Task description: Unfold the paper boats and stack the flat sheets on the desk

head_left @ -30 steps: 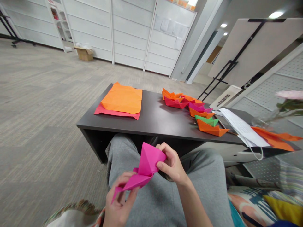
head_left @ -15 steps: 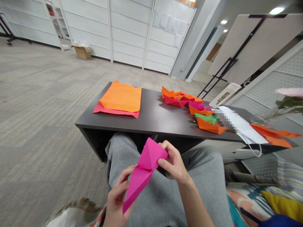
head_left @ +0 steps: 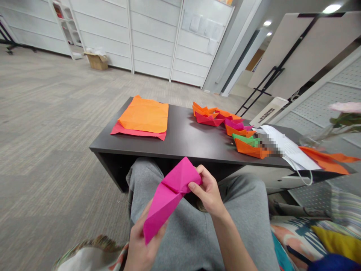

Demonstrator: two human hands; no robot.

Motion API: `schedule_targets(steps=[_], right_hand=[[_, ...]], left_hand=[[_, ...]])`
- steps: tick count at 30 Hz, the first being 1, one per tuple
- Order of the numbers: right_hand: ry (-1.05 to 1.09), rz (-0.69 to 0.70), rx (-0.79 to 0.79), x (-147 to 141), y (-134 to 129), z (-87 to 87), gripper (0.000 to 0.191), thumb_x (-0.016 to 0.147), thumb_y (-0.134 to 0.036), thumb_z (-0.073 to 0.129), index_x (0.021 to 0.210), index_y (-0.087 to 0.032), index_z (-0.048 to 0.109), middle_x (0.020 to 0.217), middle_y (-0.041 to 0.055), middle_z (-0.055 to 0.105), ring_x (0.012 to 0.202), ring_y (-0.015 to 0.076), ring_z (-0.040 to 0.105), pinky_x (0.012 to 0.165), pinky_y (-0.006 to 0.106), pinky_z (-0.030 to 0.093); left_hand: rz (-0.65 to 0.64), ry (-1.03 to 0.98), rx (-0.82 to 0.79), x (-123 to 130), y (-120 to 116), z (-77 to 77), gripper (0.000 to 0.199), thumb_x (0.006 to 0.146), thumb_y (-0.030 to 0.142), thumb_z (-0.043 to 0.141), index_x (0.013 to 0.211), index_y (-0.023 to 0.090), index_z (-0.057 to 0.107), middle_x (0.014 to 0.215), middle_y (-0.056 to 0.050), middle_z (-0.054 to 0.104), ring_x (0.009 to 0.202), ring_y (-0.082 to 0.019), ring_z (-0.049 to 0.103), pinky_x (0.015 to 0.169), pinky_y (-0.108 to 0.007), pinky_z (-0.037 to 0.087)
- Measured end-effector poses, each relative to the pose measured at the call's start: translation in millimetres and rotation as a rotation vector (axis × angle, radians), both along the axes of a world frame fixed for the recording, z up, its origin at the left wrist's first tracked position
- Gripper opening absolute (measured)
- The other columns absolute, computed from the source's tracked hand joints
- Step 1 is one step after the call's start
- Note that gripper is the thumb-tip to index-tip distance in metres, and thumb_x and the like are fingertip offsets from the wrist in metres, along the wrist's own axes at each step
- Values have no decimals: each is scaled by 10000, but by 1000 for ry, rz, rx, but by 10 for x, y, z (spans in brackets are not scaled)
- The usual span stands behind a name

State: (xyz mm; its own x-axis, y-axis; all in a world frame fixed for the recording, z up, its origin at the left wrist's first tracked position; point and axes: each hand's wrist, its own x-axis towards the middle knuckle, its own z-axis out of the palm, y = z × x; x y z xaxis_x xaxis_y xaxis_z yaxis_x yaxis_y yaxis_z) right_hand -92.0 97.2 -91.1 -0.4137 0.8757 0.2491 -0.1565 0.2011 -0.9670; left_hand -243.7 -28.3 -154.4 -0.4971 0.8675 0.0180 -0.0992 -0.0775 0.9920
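Note:
A folded sheet of magenta paper (head_left: 169, 199) is held over my lap, slanting from lower left to upper right with a crease across its middle. My right hand (head_left: 210, 192) pinches its upper right corner between thumb and fingers. Around the lower left part wraps my left hand (head_left: 145, 233), its fingers partly hidden behind the paper. Beyond them, on the dark table (head_left: 180, 139), lies a stack of orange paper (head_left: 145, 114) over red paper (head_left: 138, 132). Several folded paper boats, among them an orange one (head_left: 249, 148) and a red one (head_left: 208, 118), stand to the right.
White printed sheets (head_left: 287, 150) and loose orange paper (head_left: 324, 160) lie at the table's right end, near a vase with a pink flower (head_left: 348, 107). Cushions (head_left: 310, 237) are at my right. A cardboard box (head_left: 97, 61) stands on the carpet by the white panels.
The magenta paper has been turned and opened flatter, showing a broader face. My left hand has shifted its hold, with its fingers now further behind the paper. My right hand keeps its pinch.

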Motion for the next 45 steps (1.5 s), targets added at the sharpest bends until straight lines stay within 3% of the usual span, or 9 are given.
schedule_targets(steps=[3, 8, 10, 16, 36, 45], right_hand=[[47, 6, 8, -3, 5, -8, 264, 886, -360, 707, 817, -226, 490, 746, -34, 460, 646, 125, 376, 597, 241, 319], [79, 4, 2, -11, 14, 0, 233, 893, -321, 708, 822, -225, 508, 756, -38, 474, 658, 117, 389, 605, 227, 326], [85, 11, -2, -17, 18, 10, 229, 892, -314, 710, 820, -224, 512, 755, -39, 476, 656, 115, 390, 604, 223, 330], [103, -11, -9, -26, 18, 29, 221, 887, -309, 715, 817, -222, 525, 746, -42, 488, 643, 109, 403, 600, 214, 347], [90, -158, -57, -25, 29, -23, 219, 865, -358, 735, 839, -223, 564, 740, -44, 535, 620, 106, 455, 584, 212, 394], [104, -249, -87, -30, 49, -87, 185, 881, -346, 726, 884, -238, 575, 797, -40, 593, 690, 123, 507, 661, 216, 422]], left_hand=[[-81, 111, 12, -51, 32, 2, 224, 718, 432, 782, 774, 216, 760, 609, -33, 703, 673, -258, 705, 833, -368, 586], [33, -41, -3, 58, 40, 57, 296, 781, 464, 737, 662, 200, 672, 1030, -131, 769, 1036, -305, 703, 950, -377, 535], [53, -109, 7, 106, 44, 91, 354, 751, 484, 767, 599, 205, 612, 1097, -150, 754, 1087, -324, 683, 958, -389, 529], [96, -197, 12, 133, 58, 150, 410, 669, 496, 830, 553, 221, 550, 1009, -145, 769, 1082, -339, 683, 957, -416, 534], [17, -200, 41, 120, 60, 163, 367, 731, 432, 794, 592, 202, 543, 1123, -123, 747, 1028, -278, 706, 899, -347, 554], [41, -152, -47, 110, 13, 125, 319, 703, 489, 808, 658, 201, 679, 703, -34, 716, 678, -189, 670, 780, -283, 566]])
